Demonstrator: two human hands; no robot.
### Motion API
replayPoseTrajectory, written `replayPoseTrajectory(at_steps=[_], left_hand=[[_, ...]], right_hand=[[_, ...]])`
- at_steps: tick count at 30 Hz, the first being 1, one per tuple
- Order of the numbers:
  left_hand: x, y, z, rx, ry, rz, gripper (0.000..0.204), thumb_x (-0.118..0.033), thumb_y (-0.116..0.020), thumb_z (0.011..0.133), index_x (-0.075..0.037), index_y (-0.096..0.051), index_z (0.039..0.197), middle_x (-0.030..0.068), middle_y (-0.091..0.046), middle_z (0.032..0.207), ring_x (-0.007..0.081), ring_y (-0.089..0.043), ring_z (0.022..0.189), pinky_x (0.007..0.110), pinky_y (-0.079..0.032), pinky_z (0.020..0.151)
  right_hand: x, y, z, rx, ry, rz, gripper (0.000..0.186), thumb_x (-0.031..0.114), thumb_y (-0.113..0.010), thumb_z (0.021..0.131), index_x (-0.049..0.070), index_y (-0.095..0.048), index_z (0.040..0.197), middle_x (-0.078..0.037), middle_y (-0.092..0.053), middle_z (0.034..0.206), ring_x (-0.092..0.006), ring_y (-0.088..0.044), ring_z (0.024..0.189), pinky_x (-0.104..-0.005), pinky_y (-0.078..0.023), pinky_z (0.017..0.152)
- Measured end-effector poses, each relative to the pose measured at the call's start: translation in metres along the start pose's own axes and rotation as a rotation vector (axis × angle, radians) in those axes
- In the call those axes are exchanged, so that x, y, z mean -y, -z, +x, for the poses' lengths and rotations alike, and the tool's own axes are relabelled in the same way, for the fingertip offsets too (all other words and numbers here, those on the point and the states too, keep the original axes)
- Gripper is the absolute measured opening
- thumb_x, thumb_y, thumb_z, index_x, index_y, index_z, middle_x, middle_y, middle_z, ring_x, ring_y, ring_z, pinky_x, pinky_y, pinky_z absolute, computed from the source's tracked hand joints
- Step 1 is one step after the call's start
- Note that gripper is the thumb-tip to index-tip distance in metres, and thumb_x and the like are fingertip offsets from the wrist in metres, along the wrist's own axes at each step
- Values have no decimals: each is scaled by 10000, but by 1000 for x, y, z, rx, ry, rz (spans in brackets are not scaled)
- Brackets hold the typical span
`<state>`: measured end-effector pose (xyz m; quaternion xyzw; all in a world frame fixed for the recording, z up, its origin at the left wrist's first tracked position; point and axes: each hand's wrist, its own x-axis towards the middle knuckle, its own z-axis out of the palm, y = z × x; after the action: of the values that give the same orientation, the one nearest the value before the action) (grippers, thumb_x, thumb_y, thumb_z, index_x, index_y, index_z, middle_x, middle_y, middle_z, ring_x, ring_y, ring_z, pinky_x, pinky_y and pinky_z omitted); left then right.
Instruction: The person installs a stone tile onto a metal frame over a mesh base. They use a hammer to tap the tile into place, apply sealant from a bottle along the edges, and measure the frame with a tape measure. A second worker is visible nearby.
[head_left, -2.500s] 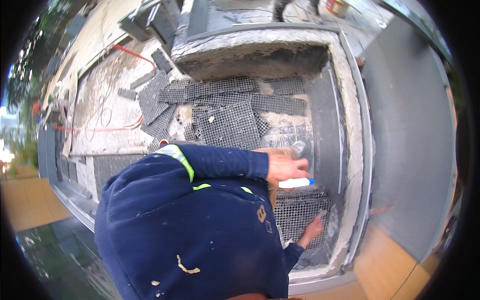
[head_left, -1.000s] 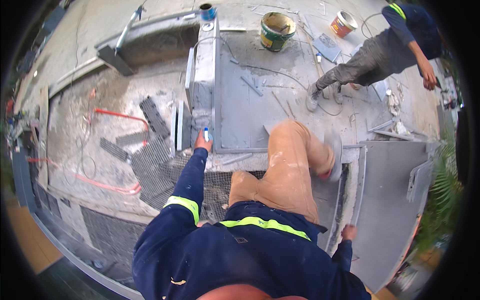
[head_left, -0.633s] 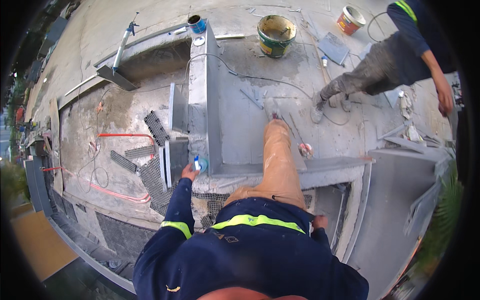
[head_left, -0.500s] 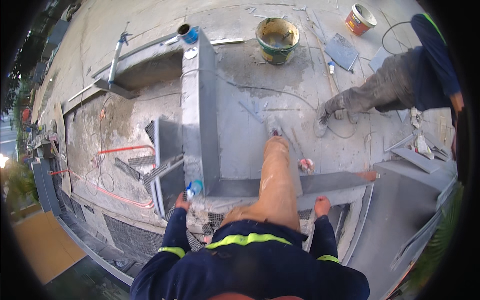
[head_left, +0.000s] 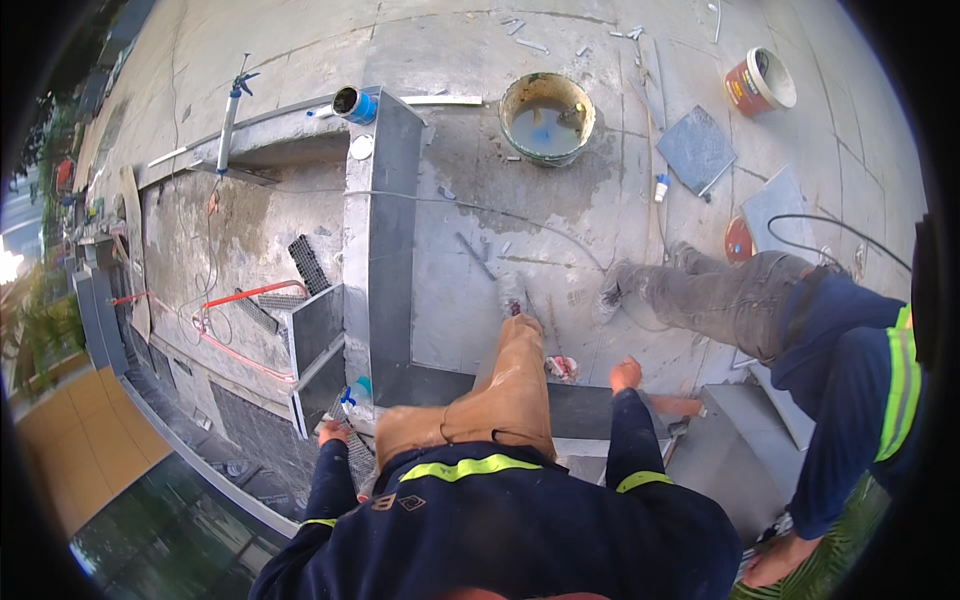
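Note:
My left hand [head_left: 332, 432] is curled low beside a dark grid piece, just below a blue-and-white container [head_left: 356, 395] on the concrete ledge; what its fingers hold, if anything, is unclear. My right hand [head_left: 625, 372] is closed loosely, nothing visible in it, out over the grey slab-lined edge [head_left: 600, 410]. My legs in tan trousers [head_left: 510, 370] stretch forward, one shoe on the concrete floor. Upright grey slabs [head_left: 318, 335] lean against the left side of the low wall [head_left: 390, 260].
A co-worker [head_left: 840, 390] bends close on my right. Ahead are a green bucket of murky water [head_left: 550, 125], a red-white bucket [head_left: 760, 85], loose slabs [head_left: 695, 150] and cables. A caulking gun [head_left: 230, 115] and blue can [head_left: 355, 105] top the wall. Red conduit [head_left: 255, 295] crosses the left pit.
I have risen from over the grid pit. My left hand has left the blue-and-white item, shifting down-left; my right hand has moved forward. The co-worker has bent down toward the lower right.

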<state>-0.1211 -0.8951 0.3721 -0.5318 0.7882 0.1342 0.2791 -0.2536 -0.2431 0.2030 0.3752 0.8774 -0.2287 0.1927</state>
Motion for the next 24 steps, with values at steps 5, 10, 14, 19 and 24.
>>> replayPoseTrajectory(at_steps=[5,10,14,19,24], left_hand=[[27,49,-6,-60,84,-1,349,-101,-704,612,23,-625,927,154,-648,862,240,-619,830,316,-470,772],[-4,38,36,18,-3,-149,351,-174,-697,620,-3,-641,922,147,-647,891,247,-608,885,319,-454,806],[-151,9,83,54,-519,-56,351,-223,-653,677,-5,-615,950,127,-638,886,220,-607,847,316,-466,769],[-511,-58,59,251,-904,-196,249,-175,-615,750,-57,-606,969,98,-632,853,181,-607,766,299,-475,710],[-815,-224,86,402,-1153,229,299,-256,-631,724,-96,-615,975,121,-591,786,259,-576,754,336,-463,708]], right_hand=[[140,43,41,657,-315,1345,204,217,-563,832,91,-524,988,-51,-583,913,-199,-572,852,-346,-470,730],[266,94,91,755,-212,1525,341,380,-474,885,56,-520,983,-74,-575,946,-219,-553,899,-349,-453,768],[326,116,138,762,-272,1821,401,426,-436,890,43,-517,979,-93,-568,955,-236,-545,885,-368,-440,779],[350,101,194,683,-417,1990,448,468,-418,884,42,-530,962,-94,-576,900,-245,-544,846,-380,-436,758],[336,33,289,720,-523,2169,473,504,-417,868,52,-547,923,-88,-575,873,-247,-545,829,-384,-429,759]])
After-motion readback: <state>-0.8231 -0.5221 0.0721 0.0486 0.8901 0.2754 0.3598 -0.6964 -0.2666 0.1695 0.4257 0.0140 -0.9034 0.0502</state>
